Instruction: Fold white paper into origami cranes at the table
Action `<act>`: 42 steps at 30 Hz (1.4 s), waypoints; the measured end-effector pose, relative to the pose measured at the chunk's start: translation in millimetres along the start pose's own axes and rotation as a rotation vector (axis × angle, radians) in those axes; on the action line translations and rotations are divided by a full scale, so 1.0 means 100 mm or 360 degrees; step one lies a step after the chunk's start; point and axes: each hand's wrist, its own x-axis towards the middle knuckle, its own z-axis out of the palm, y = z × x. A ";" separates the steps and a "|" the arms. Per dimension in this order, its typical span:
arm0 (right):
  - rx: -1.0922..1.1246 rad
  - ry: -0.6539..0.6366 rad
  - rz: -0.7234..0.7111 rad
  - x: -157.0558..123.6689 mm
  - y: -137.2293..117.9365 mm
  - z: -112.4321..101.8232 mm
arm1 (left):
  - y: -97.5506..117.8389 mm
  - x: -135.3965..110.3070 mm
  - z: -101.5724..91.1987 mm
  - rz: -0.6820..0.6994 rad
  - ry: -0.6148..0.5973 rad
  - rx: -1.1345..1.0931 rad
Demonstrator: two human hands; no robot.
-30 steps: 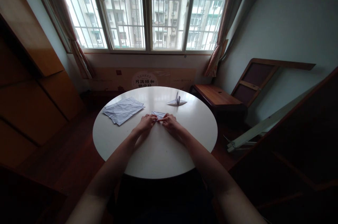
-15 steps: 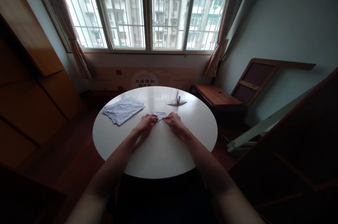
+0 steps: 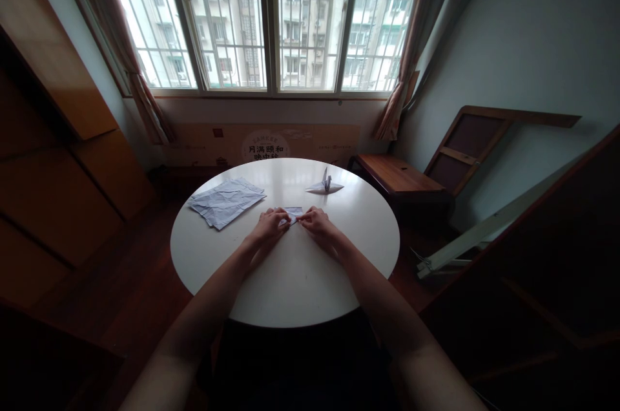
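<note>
A small folded piece of paper (image 3: 293,211) lies near the middle of the white round table (image 3: 290,282), between my two hands. My left hand (image 3: 272,222) pinches its left side, fingers bent and pressed together. On the other side my right hand (image 3: 316,220) is closed on the paper's right edge, with the thumb toward the middle. My fingers cover both ends of the paper, so its full shape is hidden. Beyond my right hand stands a folded paper crane (image 3: 326,183) with its wings spread.
Creased sheets of paper (image 3: 227,201) lie in a pile at the table's left. A wooden chair (image 3: 400,175) stands behind the table at the right. Cabinets (image 3: 101,185) line the left side, and a barred window (image 3: 271,23) is ahead.
My left hand's fingers have shifted slightly, and the paper shows a little less on the left. My right hand has moved slightly left along its edge. The crane and pile are unchanged.
</note>
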 end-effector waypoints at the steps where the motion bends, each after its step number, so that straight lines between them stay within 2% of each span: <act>1: 0.0001 -0.0002 0.0000 0.00 0.00 0.00 | 0.00 0.01 0.00 -0.0015 -0.0014 0.0003; 13: -0.0007 0.0008 -0.0005 0.01 0.02 -0.01 | 0.02 0.05 0.00 -0.0088 -0.0067 0.0080; 18: 0.0005 -0.0004 0.0012 0.01 0.01 -0.02 | 0.00 0.03 0.03 -0.0126 0.0096 0.0077; 21: 0.0026 0.0004 0.0005 0.01 0.02 -0.02 | 0.00 0.01 0.03 -0.0084 0.0156 0.0013; 27: 0.0047 0.0020 -0.0016 0.00 0.01 -0.03 | -0.01 0.02 0.02 0.0036 0.0125 -0.0040; 32: 0.0110 0.0045 -0.0050 -0.03 -0.04 -0.06 | 0.00 0.01 0.06 0.0240 0.0187 -0.0338; 37: 0.0251 0.0078 -0.0091 0.00 -0.02 -0.03 | 0.04 -0.02 0.07 0.0330 0.0085 -0.0483; 42: 0.0180 0.0117 -0.0065 0.03 0.03 0.04 | 0.06 -0.02 0.07 0.0383 0.0068 -0.0516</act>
